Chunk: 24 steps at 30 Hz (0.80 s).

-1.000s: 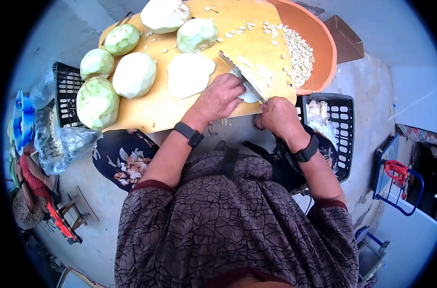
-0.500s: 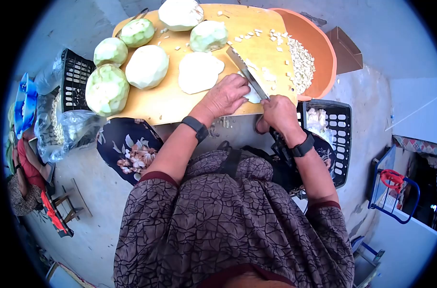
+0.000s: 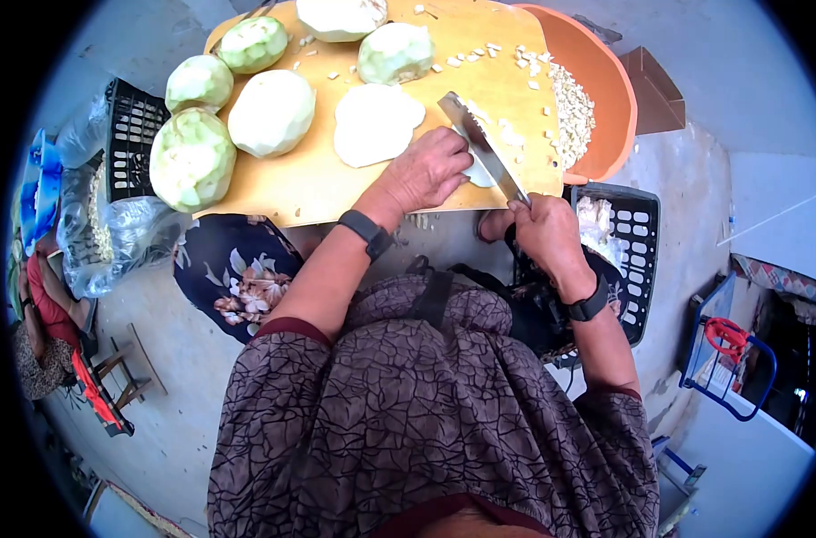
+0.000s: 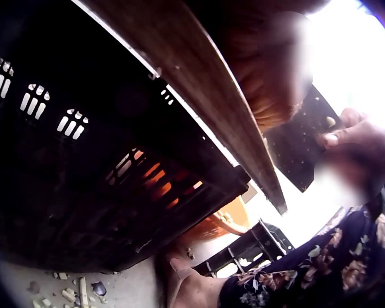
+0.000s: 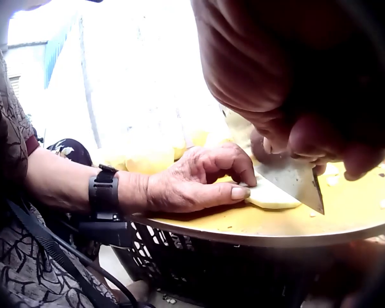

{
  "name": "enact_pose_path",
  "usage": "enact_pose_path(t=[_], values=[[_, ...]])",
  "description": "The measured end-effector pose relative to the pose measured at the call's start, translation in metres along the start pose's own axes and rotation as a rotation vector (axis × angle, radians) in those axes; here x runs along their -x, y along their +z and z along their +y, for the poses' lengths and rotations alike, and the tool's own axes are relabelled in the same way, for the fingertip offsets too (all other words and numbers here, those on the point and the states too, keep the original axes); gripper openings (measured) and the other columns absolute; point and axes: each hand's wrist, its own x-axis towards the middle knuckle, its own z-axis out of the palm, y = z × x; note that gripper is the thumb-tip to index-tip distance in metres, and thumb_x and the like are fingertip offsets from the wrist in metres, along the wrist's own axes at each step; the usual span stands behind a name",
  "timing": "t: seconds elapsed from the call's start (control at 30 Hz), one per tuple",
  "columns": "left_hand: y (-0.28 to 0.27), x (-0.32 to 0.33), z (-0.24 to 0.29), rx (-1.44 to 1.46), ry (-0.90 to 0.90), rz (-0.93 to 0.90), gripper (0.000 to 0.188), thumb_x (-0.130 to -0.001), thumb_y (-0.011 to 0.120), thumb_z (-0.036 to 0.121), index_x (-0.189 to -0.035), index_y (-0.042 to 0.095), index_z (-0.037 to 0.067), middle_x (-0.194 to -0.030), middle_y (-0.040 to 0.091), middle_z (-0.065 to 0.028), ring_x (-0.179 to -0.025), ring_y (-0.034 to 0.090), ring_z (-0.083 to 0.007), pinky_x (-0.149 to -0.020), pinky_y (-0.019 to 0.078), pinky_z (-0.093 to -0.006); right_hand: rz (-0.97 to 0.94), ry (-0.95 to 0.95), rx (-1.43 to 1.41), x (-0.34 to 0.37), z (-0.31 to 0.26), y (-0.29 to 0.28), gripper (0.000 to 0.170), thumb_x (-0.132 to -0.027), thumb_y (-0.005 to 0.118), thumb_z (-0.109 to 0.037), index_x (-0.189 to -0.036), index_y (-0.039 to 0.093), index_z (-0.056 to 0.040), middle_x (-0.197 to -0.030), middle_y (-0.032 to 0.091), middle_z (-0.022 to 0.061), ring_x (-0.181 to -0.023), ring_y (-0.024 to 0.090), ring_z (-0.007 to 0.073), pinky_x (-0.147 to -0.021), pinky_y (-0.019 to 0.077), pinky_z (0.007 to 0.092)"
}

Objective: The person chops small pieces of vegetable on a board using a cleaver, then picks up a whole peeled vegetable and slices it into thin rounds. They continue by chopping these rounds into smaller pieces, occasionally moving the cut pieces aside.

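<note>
My left hand (image 3: 423, 170) holds a white vegetable slice (image 5: 273, 199) down near the front edge of a yellow cutting board (image 3: 322, 186), its thumb and fingertips at the slice's edge. My right hand (image 3: 551, 235) grips the handle of a broad-bladed knife (image 3: 488, 151), which slants across the board just right of the left fingers. In the right wrist view the blade stands beside the slice and partly overlaps it. A larger flat white slice (image 3: 379, 125) lies left of the knife. In the left wrist view the board's underside and edge hide most of the work.
Several peeled pale-green round vegetables (image 3: 271, 114) sit on the board's left and far side. Small white dice lie scattered right of the blade. An orange basin (image 3: 612, 143) with diced pieces stands at the right. Black crates (image 3: 639, 260) flank the board; another person (image 3: 56, 300) sits far left.
The knife and right hand have moved to the right, away from the left fingers. My left hand stays on the slice. The head view has shifted slightly.
</note>
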Motion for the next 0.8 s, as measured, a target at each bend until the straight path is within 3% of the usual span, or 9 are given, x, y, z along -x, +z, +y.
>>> enact_pose_path(t=[0.57,0.8], values=[[-0.001,-0.001,0.0,0.002,-0.014,-0.009,0.02,-0.075,0.071,0.009,-0.092,0.062,0.005,-0.098,0.057,-0.0094,-0.097,0.056,-0.0297,-0.087,0.0492,-0.0394,-0.009,0.042,-0.003,-0.004,0.006,0.007,0.031,-0.087,0.065,-0.026,-0.077,0.069,0.0035,-0.073,0.065,0.0271,-0.075,0.067,0.0436,-0.072,0.0536,0.0486],[-0.001,0.0,0.001,-0.028,-0.02,-0.014,0.019,-0.075,0.071,0.01,-0.092,0.062,0.005,-0.098,0.057,-0.0099,-0.097,0.055,-0.0296,-0.086,0.0492,-0.0394,0.049,-0.069,0.106,-0.017,0.007,0.024,0.029,-0.087,0.065,-0.025,-0.076,0.07,0.002,-0.073,0.066,0.0257,-0.073,0.067,0.0422,-0.072,0.0544,0.0484]])
